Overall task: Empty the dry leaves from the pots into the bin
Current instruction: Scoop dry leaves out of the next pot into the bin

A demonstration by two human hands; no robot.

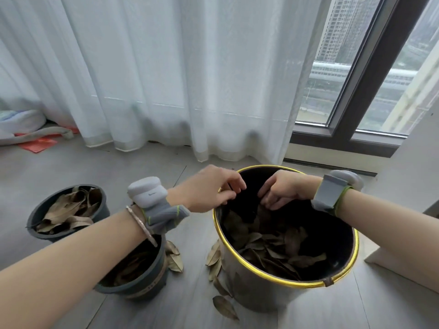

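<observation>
With both held over the black, gold-rimmed bin (342, 280) at centre right, the left hand (209, 188) and right hand (283, 189) curl their fingers, seemingly dropping dry leaves (273, 248); whether they pinch any, I cannot tell.

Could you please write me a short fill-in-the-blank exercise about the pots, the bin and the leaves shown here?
1. Both hands, left hand and right hand, are above the ____.
2. The bin has a rim coloured ____.
3. The number of grey pots, far pot and near pot, is ____.
4. Some loose leaves lie on the ____.

Missing words: bin; yellow; two; floor
</observation>
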